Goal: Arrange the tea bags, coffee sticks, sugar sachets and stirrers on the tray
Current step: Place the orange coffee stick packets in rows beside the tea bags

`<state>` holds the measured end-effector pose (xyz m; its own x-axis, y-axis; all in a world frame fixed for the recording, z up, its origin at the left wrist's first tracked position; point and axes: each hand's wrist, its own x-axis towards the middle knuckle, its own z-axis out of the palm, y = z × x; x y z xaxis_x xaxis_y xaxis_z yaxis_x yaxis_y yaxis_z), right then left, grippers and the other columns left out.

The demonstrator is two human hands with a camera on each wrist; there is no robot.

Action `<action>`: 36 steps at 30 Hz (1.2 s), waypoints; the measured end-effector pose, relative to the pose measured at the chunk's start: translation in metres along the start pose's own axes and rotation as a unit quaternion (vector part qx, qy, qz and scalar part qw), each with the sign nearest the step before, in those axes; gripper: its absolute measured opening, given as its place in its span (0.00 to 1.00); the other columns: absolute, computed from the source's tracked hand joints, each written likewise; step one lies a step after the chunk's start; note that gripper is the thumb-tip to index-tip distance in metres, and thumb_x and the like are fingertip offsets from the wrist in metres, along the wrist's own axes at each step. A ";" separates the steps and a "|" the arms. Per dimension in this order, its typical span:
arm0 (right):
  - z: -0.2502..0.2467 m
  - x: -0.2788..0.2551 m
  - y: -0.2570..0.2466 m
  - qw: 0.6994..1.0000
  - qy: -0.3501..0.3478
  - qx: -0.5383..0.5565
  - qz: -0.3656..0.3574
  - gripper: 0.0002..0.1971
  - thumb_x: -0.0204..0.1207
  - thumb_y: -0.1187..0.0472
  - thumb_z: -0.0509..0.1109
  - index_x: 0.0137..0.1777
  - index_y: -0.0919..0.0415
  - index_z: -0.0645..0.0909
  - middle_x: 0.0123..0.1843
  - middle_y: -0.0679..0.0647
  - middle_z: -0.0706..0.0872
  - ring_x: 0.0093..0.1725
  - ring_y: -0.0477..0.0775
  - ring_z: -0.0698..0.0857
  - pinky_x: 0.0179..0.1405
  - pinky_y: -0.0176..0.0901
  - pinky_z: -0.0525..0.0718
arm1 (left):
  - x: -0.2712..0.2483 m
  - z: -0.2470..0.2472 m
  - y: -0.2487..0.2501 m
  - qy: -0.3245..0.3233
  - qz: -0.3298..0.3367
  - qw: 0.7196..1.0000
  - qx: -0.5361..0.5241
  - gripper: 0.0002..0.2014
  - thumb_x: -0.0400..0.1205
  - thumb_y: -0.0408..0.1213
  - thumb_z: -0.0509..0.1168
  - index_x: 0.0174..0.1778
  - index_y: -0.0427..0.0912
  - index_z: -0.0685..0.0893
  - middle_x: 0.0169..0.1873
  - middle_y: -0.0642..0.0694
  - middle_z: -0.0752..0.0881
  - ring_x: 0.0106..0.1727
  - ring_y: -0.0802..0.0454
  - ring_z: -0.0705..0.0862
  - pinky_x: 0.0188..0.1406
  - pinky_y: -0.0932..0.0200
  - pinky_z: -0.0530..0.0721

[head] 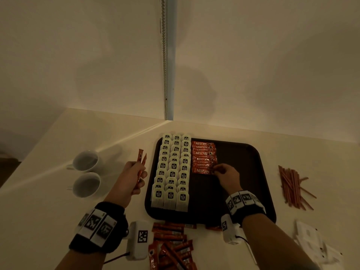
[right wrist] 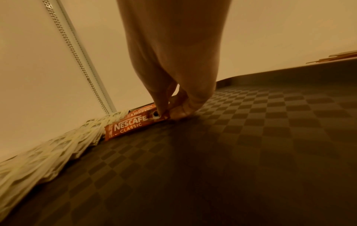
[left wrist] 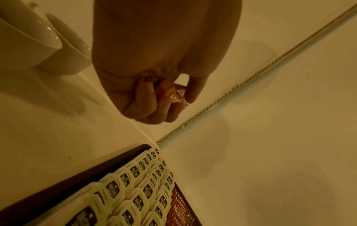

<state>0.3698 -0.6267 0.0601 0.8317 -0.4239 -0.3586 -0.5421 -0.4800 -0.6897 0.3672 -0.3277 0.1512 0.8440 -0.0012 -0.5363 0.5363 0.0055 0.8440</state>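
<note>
**Coffee stick set down at the near end of the row**

The dark tray (head: 243, 191) sits on the pale bench (head: 58, 211). Three columns of tea bags (head: 171, 172) fill its left part, and a row of red coffee sticks (head: 203, 156) lies just beside them, stacked from the far rim toward the person.

The right hand (head: 226, 175) reaches over the tray, and its grip is closed on the nearest coffee stick (right wrist: 131, 123): fingertips (right wrist: 160, 110) pinch the stick's right end, which lies flat on the tray's chequered floor with its left end against the tea bags.

The left hand (head: 134, 177) hovers over the bench left of the tray, its fingers curled round a few spare sticks (head: 141, 158) that poke upward out of the fist; the left wrist view shows their crumpled ends inside the curled fingers.

More loose sticks (head: 169, 246) lie piled on the bench at the tray's near edge. Stirrers (head: 292, 188) lie in a heap to the tray's right, well apart from both hands. Two white cups (head: 86, 172) stand to the left.
</note>
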 end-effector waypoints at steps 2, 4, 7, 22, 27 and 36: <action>0.000 -0.001 0.000 1.000 0.001 -0.001 0.004 0.10 0.77 0.67 0.69 0.57 0.59 0.82 0.61 0.55 0.83 0.61 0.51 0.80 0.60 0.41 0.77 | 0.000 0.001 0.001 -0.008 0.004 1.000 0.008 0.03 0.82 0.32 0.56 0.49 0.42 0.73 0.32 0.46 0.76 0.25 0.54 0.67 0.14 0.66 0.60; 0.000 -0.001 0.000 1.000 0.005 -0.004 0.005 0.11 0.76 0.67 0.69 0.58 0.59 0.81 0.61 0.55 0.83 0.59 0.49 0.80 0.59 0.40 0.77 | 0.000 0.002 0.003 -0.022 0.007 1.000 0.008 0.06 0.83 0.32 0.57 0.53 0.39 0.76 0.34 0.44 0.80 0.25 0.54 0.70 0.14 0.67 0.62; -0.001 -0.001 0.001 1.000 0.016 -0.002 0.004 0.12 0.76 0.68 0.70 0.58 0.60 0.80 0.59 0.55 0.83 0.53 0.46 0.78 0.55 0.37 0.76 | -0.004 0.006 0.006 -0.063 0.016 0.998 -0.016 0.08 0.85 0.35 0.60 0.58 0.39 0.80 0.41 0.40 0.89 0.26 0.53 0.78 0.18 0.67 0.68; -0.019 -0.063 -0.090 0.953 -0.119 0.178 -0.217 0.10 0.79 0.55 0.65 0.58 0.54 0.79 0.52 0.50 0.83 0.49 0.49 0.85 0.49 0.44 0.86 | -0.012 0.032 0.027 -0.059 0.114 0.991 0.027 0.03 0.75 0.28 0.72 0.44 0.37 0.88 0.31 0.46 0.90 0.24 0.54 0.85 0.28 0.66 0.82; -0.014 -0.094 -0.129 0.927 -0.181 0.190 -0.267 0.08 0.75 0.61 0.71 0.53 0.62 0.83 0.43 0.52 0.86 0.37 0.45 0.85 0.39 0.37 0.86 | -0.019 0.040 0.039 -0.068 0.164 0.981 0.083 0.06 0.75 0.30 0.74 0.46 0.34 0.88 0.34 0.42 0.90 0.27 0.53 0.87 0.27 0.67 0.82; -0.016 -0.105 -0.125 0.926 -0.154 0.259 -0.225 0.09 0.75 0.67 0.71 0.54 0.67 0.84 0.49 0.62 0.86 0.41 0.50 0.86 0.43 0.35 0.86 | -0.033 0.025 0.042 -0.042 0.197 0.979 0.013 0.07 0.71 0.24 0.75 0.42 0.37 0.88 0.39 0.39 0.91 0.44 0.45 0.90 0.49 0.56 0.87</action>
<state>0.3486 -0.5345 0.1944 0.9976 0.0077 -0.0695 -0.0686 -0.0870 -0.9938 0.3619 -0.3525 0.2050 0.9821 -0.0870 -0.1669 0.1673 -0.0029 0.9859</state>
